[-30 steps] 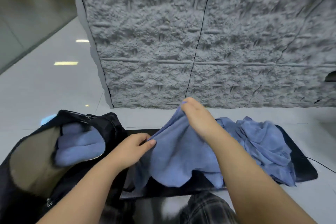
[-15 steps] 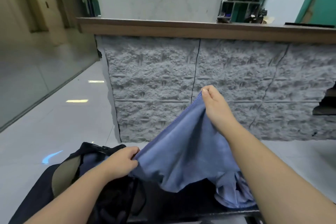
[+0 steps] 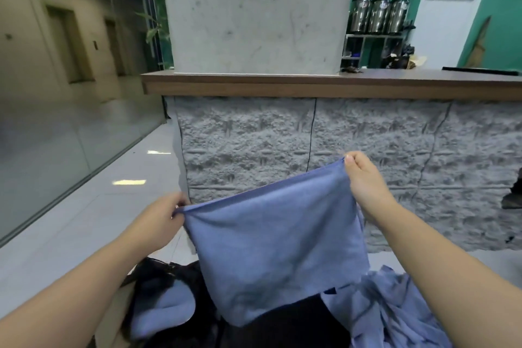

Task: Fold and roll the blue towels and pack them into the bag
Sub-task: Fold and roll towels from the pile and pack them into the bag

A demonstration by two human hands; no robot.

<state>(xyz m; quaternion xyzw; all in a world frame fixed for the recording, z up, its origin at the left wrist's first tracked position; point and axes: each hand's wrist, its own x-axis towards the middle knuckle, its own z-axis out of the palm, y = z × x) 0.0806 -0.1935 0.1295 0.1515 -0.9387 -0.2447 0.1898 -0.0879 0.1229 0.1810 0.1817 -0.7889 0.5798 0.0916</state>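
A blue towel (image 3: 276,246) hangs spread out in the air in front of me. My left hand (image 3: 161,220) pinches its upper left corner and my right hand (image 3: 364,181) pinches its upper right corner, held higher. Below at the left, the black bag (image 3: 169,277) lies open with rolled blue towels (image 3: 163,308) inside. A heap of loose blue towels (image 3: 389,311) lies at the lower right on a black mat (image 3: 296,322). The hanging towel hides part of the mat.
A grey rough-stone counter front (image 3: 367,150) with a wooden top (image 3: 310,85) stands straight ahead. A concrete pillar (image 3: 254,8) rises behind it. White glossy floor (image 3: 70,220) runs off to the left beside a glass wall (image 3: 42,135).
Both hands have lifted the towel off the mat and drawn apart, stretching it out flat by its top corners. My view has tilted upward toward the counter.
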